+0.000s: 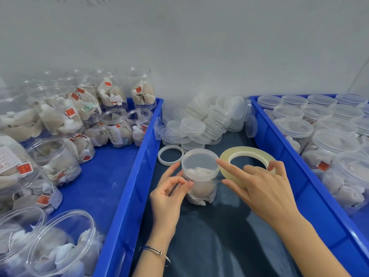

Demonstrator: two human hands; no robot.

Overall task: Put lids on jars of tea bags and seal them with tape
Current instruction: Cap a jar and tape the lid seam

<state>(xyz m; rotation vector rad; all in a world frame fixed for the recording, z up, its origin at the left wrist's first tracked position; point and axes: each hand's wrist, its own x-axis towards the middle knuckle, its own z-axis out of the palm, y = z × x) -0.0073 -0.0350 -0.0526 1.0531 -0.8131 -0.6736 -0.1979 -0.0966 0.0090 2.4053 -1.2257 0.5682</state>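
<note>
Jar [200, 176], lidded, pinched by left hand [169, 193]; right hand [265, 188] holds tape roll [247, 164].

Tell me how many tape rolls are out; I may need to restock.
2. A big roll lies right of the jar, held by the right hand. A small white ring, perhaps a spent roll, lies left of the jar. More may hide under the lids.
</note>
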